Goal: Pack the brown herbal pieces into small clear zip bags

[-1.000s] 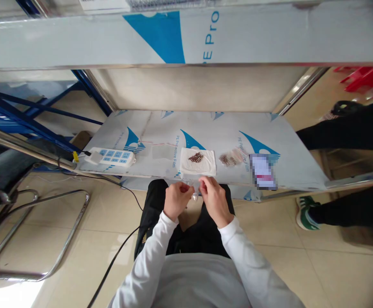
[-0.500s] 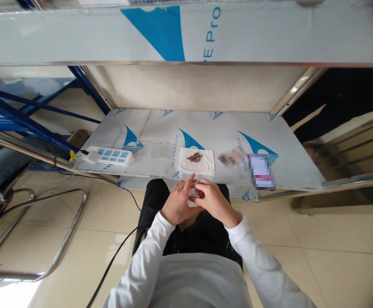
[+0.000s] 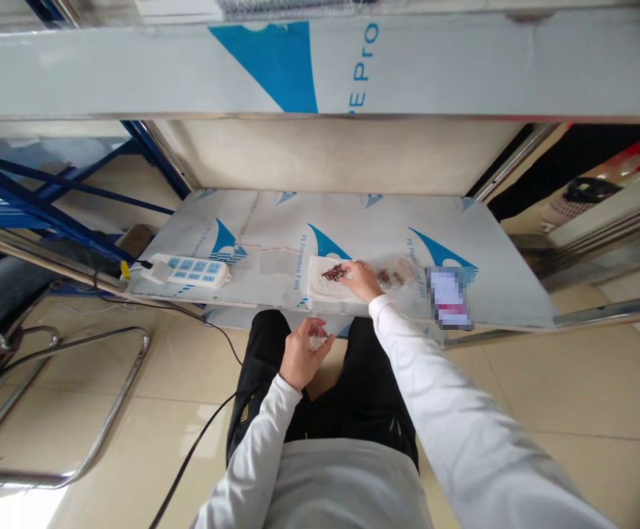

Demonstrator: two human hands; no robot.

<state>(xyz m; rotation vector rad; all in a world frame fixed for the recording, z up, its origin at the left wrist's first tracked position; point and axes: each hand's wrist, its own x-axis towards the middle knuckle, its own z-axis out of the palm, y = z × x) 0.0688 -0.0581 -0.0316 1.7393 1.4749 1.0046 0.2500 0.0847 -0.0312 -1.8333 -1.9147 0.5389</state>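
Note:
Over my lap, my left hand [image 3: 303, 355] curls its fingers around a small clear plastic bag [image 3: 317, 342]; what the bag contains is too blurred to tell. My right hand [image 3: 361, 281] reaches onto the shelf, its fingertips drawn together at the right edge of a pile of small brown screw-like pieces [image 3: 331, 273]. Whatever sits between those fingertips is hidden. Under the pile lies a folded white cloth [image 3: 320, 292]. Just right of my right hand is a clear bag with more small brown pieces [image 3: 392, 278].
A white power strip [image 3: 190, 270] lies on the film-covered shelf [image 3: 342, 209] at the left. Flat clear plastic bags [image 3: 278, 261] lie between it and the cloth. A phone [image 3: 450, 297] rests near the right front edge. A metal-framed chair [image 3: 126, 400] stands at the left.
My hands have parted. The right hand has moved forward from my lap to the brown pieces on the cloth, while the left hand stays over my lap with the bag.

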